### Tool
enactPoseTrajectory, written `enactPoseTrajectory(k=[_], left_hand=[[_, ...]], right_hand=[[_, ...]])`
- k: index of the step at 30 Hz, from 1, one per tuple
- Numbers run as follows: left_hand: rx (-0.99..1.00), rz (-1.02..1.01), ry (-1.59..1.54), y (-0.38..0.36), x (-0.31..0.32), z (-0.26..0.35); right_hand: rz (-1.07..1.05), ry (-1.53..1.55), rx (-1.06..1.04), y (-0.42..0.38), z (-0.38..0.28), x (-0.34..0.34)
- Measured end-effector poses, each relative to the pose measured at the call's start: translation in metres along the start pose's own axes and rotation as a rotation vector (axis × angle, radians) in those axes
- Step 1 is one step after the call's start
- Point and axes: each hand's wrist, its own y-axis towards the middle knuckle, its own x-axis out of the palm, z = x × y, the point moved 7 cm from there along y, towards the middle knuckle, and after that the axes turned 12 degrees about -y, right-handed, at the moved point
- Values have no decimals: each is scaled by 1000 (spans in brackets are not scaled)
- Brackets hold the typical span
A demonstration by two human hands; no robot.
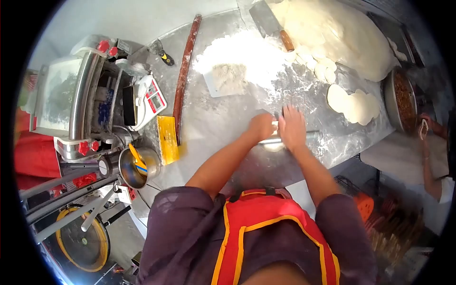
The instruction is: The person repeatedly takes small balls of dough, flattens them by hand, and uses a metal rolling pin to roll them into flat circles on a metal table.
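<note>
On the metal table [213, 156], a thin metal rolling pin [311, 135] lies across a small dough piece [274, 147]. My left hand [261, 127] is closed at the dough's upper left edge; what its fingers grip is hard to make out. My right hand [292, 127] rests with extended fingers over the pin, slightly blurred. Flattened dough rounds [354, 105] overlap to the right. White flour [237, 52] is spread beyond my hands, with a flat scraper [223, 80] in it. Small dough pieces [320, 66] sit near the large dough mass [342, 38].
A cleaver [266, 21] lies at the back. On the left are a long red-brown rod [186, 71], a scale [151, 102], a yellow box [167, 140], a metal pot [154, 164] and a roller machine [80, 95]. At right, another person's hand [424, 128] is beside a bowl of filling [403, 97].
</note>
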Motion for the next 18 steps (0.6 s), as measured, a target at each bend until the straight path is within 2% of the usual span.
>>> enactPoseTrajectory(k=[2, 4, 5, 6, 7, 8, 9, 10, 11, 13, 16, 17, 18], left_hand=[[58, 84, -66, -15, -9, -14], [-120, 62, -207, -39, -16, -29], [-218, 51, -275, -49, -17, -36], [-131, -71, -274, -48, 0, -49], [-118, -80, -220, -48, 3, -46], [-97, -77, -165, -40, 5, -35], [-71, -71, -104, -27, 1, -22], [-148, -114, -85, -22, -18, 10], [-100, -28, -130, -11, -16, 14], [7, -97, -71, 12, 2, 8], [50, -19, -42, 2, -7, -11], [-10, 23, -108, -10, -12, -22], [-66, 66, -170, -24, -17, -34]], right_hand=[[25, 4, -19, -74, -6, -10], [-148, 89, 32, -124, -7, -25], [-110, 57, 19, -117, -7, -24], [-73, 30, 9, -104, -8, -17], [-34, 3, -4, -87, -9, -13], [148, 2, -15, -56, -11, -20], [95, -29, 39, -18, -5, -4], [32, -59, 97, 7, 1, 10], [22, -34, 103, 21, 3, 11], [6, 13, 110, 42, 3, 7], [-16, -12, 4, -25, -7, 0], [88, -32, -54, -69, -12, 0], [-212, 90, 1, -88, -13, -14]])
